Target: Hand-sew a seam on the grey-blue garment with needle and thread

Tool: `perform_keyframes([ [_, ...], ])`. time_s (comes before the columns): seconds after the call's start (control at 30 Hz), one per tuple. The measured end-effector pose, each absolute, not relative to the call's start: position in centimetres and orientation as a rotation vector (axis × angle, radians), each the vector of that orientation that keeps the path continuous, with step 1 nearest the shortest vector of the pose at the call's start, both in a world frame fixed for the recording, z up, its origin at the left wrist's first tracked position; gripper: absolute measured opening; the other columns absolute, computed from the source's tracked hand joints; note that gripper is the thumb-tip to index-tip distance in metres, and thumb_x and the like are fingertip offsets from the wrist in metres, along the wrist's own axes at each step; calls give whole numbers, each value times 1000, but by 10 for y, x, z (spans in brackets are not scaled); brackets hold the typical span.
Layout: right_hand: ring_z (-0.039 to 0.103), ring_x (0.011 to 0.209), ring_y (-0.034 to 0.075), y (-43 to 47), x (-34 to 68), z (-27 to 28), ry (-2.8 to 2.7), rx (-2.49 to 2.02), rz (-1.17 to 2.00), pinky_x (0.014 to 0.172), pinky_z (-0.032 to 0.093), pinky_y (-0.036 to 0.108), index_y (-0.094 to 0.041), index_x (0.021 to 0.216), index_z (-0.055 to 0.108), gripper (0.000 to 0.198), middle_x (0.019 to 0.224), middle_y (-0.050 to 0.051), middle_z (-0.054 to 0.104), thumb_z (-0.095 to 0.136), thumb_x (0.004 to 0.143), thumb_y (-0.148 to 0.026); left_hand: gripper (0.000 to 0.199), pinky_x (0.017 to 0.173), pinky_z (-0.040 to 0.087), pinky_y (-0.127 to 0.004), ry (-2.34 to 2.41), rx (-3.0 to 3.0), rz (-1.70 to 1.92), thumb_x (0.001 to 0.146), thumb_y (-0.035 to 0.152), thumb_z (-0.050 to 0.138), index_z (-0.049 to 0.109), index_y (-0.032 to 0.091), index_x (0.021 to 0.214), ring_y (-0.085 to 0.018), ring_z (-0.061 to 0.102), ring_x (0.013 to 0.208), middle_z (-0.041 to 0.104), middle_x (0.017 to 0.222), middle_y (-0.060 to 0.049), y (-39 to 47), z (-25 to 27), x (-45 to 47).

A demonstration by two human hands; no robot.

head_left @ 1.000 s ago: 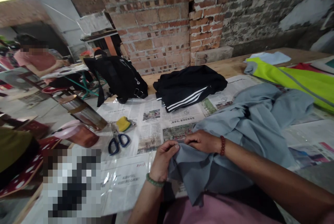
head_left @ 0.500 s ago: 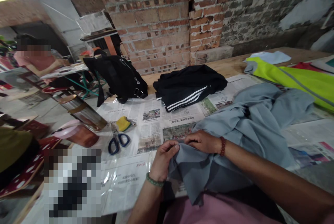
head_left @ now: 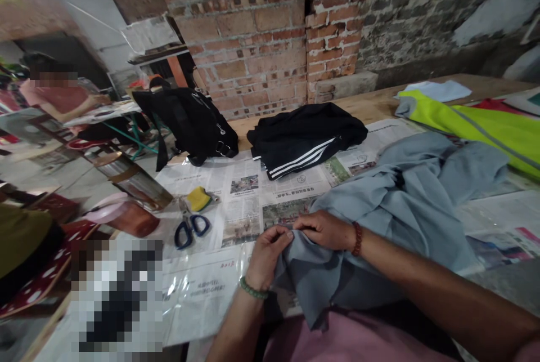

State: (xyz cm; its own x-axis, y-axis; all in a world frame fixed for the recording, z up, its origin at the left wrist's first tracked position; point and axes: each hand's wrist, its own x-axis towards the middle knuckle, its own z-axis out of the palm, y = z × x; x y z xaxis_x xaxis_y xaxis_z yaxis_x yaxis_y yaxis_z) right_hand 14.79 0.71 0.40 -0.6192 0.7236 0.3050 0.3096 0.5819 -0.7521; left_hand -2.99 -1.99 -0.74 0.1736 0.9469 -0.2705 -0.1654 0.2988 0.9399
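Observation:
A large piece of grey cloth point(head_left: 405, 199) lies crumpled over the right of the table, and its near end hangs down toward my lap. My left hand point(head_left: 268, 252), with a green beaded bracelet at the wrist, pinches the cloth's edge between thumb and fingers. Close beside it my right hand point(head_left: 323, 229), wearing a red beaded bracelet, grips the same edge with fingers curled. Whether anything small sits between the fingertips I cannot make out. Left of my hands lie blue-handled scissors point(head_left: 192, 229) and a yellow sponge point(head_left: 198, 199).
Newspaper point(head_left: 202, 277) under clear plastic covers the table. A metal flask point(head_left: 133, 179) and a lidded cup point(head_left: 126, 215) stand at the left edge. Behind are a black backpack point(head_left: 192, 120), dark striped clothing point(head_left: 307, 137) and a fluorescent vest point(head_left: 472, 125). Another person point(head_left: 59, 92) sits far left.
Both hands keep hold of the cloth's edge. My left hand has shifted very slightly to the right, and the right hand's fingers have moved slightly left along the edge.

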Motion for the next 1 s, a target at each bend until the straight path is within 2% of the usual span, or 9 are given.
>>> perform_keyframes([
  [0.1,60,80,13,10,154,9,-2153,-834,841,72,47,24,-16,99,58,26,90,5,65,48,76,-8,18,50,32,-17,1086,927,977,61,27,74,61,15,63,-5,42,51,52,56,5,-21,-7,-31],
  [0.23,55,92,15,5,166,22,-2023,-864,594,81,45,29,-17,93,59,21,99,8,60,44,80,-9,19,48,30,-17,1071,887,983,59,27,75,61,15,62,-5,39,49,49,53,6,-20,-7,-32],
  [0.33,53,90,16,-7,163,29,-2042,-809,442,81,44,31,-18,91,57,13,94,7,59,51,79,-17,18,47,30,-17,1052,869,963,60,26,74,60,14,62,-5,39,48,49,53,5,-20,-7,-32],
  [0.43,51,88,19,-19,149,27,-2176,-789,342,81,42,36,-17,91,56,18,91,7,59,59,75,-26,17,49,32,-18,1036,862,956,60,25,74,61,15,63,-6,42,50,53,55,4,-20,-7,-31],
  [0.57,48,85,20,-25,132,15,-2171,-954,280,79,40,38,-16,85,56,14,87,7,58,58,77,-27,15,52,34,-17,1020,891,987,59,23,74,62,14,61,-7,44,53,55,57,4,-21,-4,-31],
  [0.73,51,79,17,-23,128,8,-2059,-966,351,80,40,36,-18,77,58,10,78,4,60,51,82,-21,15,56,36,-18,1043,902,1002,58,25,75,66,14,61,-8,47,55,58,58,3,-22,-2,-32],
  [0.9,57,78,15,-23,133,10,-1840,-1031,642,81,43,32,-19,74,62,9,78,2,63,54,79,-19,16,52,34,-18,1038,842,991,57,25,76,66,14,62,-7,46,53,57,57,3,-22,-2,-31],
  [1.0,59,77,15,-20,141,10,-1702,-1116,795,74,46,28,-18,75,63,12,78,3,64,53,79,-22,17,50,33,-17,1047,791,989,57,25,76,65,14,63,-6,45,51,55,55,4,-22,-3,-32],
])
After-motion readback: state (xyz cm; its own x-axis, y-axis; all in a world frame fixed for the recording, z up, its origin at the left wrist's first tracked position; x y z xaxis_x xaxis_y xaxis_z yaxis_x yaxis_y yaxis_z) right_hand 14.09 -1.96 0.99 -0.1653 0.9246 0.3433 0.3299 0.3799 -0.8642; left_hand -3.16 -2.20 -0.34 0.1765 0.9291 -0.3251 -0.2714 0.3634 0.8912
